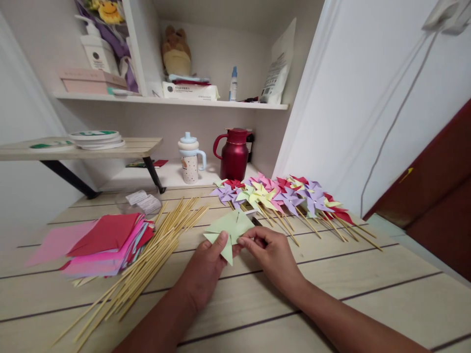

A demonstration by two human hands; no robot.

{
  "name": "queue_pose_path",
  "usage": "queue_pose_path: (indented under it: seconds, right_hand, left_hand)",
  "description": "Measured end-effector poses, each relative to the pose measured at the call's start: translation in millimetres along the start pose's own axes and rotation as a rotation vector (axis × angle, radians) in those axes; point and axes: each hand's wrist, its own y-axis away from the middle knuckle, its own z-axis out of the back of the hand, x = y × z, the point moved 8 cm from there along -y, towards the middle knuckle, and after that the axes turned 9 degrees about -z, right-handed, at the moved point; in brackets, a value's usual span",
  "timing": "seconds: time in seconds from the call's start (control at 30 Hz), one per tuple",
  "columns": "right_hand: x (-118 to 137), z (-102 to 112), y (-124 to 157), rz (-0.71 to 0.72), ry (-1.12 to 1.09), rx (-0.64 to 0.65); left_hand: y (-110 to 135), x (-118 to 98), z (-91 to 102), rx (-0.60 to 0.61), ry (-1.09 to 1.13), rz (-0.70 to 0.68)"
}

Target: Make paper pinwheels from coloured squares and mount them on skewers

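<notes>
Near the surface's (331, 289) front, the left hand (206, 264) and right hand (270, 252) each close their grip on the green folded paper (230, 226), which is held just above the wood. Bamboo sticks (158, 250) lie to the left, with finished pinwheels (287, 196) beyond.

Fig. 1. Soft, even indoor light; bright overall, no glare.
Faint shadows under left hand (206, 264) & right hand (270, 255) on table (368, 274); green folded paper (230, 225) sharp; wide-angle bowing at edges (esp. white wall (368, 98)).
</notes>
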Motion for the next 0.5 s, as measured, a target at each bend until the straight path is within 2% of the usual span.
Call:
queue_pose_path:
  seconds: [0.2, 0.37, 0.5]
  right_hand:
    - [2.6, -0.5, 1.1, 0.004, -0.013, 0.012]
    - [1.8, 0.7, 0.0, -0.026, -0.031, 0.008]
    - [-0.4, 0.5, -0.4, -0.032, -0.047, 0.012]
  left_hand:
    - [0.8, 1.4, -1.0, -0.002, 0.005, 0.015]
    - [0.5, 3.4, -3.4, 0.042, -0.005, 0.019]
    - [0.4, 6.0, 1.5, 0.021, -0.030, 0.014]
